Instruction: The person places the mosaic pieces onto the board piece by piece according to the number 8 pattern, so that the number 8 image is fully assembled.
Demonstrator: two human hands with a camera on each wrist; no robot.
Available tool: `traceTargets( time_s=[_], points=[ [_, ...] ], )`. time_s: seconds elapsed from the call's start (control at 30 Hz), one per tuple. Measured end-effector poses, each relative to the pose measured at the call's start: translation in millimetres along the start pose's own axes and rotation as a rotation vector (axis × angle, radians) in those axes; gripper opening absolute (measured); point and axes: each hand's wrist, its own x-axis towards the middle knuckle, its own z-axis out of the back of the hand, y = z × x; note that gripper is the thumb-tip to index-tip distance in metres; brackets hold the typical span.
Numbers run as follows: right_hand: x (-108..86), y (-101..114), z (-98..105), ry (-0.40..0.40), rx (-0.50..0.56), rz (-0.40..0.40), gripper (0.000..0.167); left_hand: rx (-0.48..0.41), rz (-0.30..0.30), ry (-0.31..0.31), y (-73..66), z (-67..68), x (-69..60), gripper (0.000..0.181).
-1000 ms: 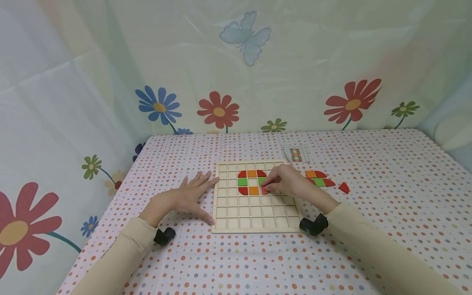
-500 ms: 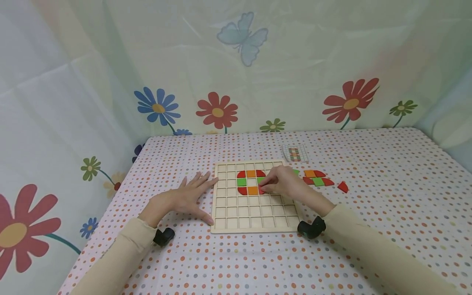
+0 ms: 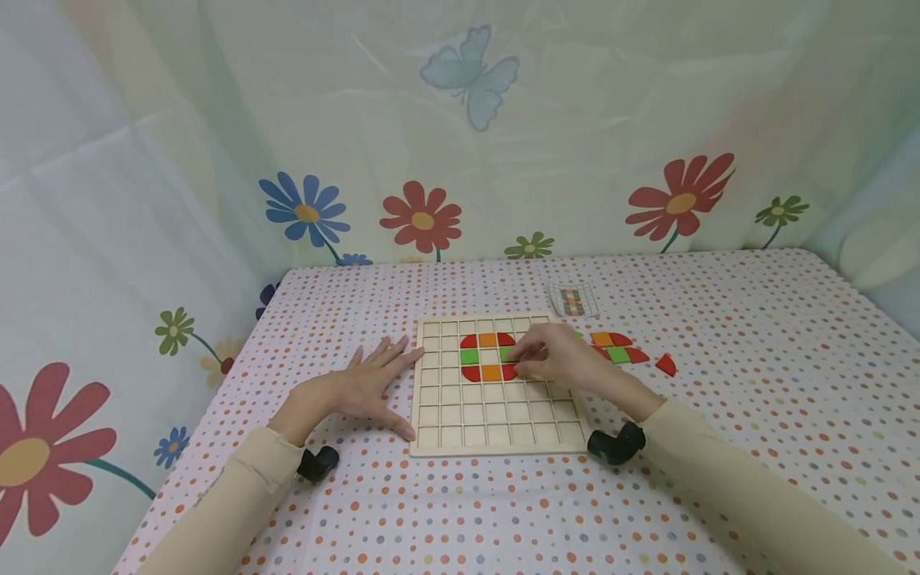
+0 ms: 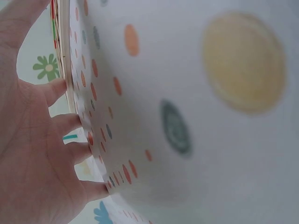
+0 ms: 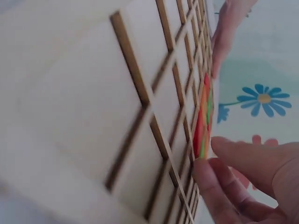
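A wooden grid board (image 3: 453, 435) lies flat on the table. Red quarter-round tiles (image 3: 470, 373), orange square tiles (image 3: 491, 373) and green square tiles (image 3: 469, 357) form a ring in its upper middle cells. My left hand (image 3: 352, 393) rests with spread fingers on the cloth at the board's left edge, the thumb near the lower left corner. Over the ring's right side is my right hand (image 3: 564, 357), its thumb and forefinger slightly apart beside the lower right red tile (image 3: 509, 371). In the right wrist view, a gap shows between the thumb and fingers (image 5: 205, 179), with nothing visibly held.
Right of the board lie loose tiles: an orange square (image 3: 602, 339), a green square (image 3: 618, 354) and several red quarter-rounds (image 3: 666, 365). A printed pattern card (image 3: 573, 300) lies behind the board. Dotted cloth (image 3: 431, 511) covers the table, and a flowered curtain hangs behind.
My right hand has parted its thumb and forefinger from the red tile at the ring's lower right, which now sits in its cell. The left hand stays put.
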Motion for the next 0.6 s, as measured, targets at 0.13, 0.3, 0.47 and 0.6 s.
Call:
traceTargets(
  time_s=[0.13,0.3,0.47,0.6],
  points=[
    [-10.8,-8.5,19.4,-0.031,-0.037,0.025,0.011,-0.005,-0.004,-0.002,0.0,0.0,-1.5,0.125],
    [-27.1,-22.4,47.8,-0.028,-0.146,0.011,0.013,0.005,-0.005,-0.003,-0.2,0.0,-1.0,0.126],
    [-35.6,-33.0,55.4,0.049,-0.192,-0.011,0.020,0.010,-0.001,-0.004,-0.4,0.1,-1.6,0.126],
    [-38.3,-36.5,49.6,0.045,-0.191,-0.019,0.023,0.015,0.005,-0.005,-1.7,0.0,-1.2,0.126]
  ],
)
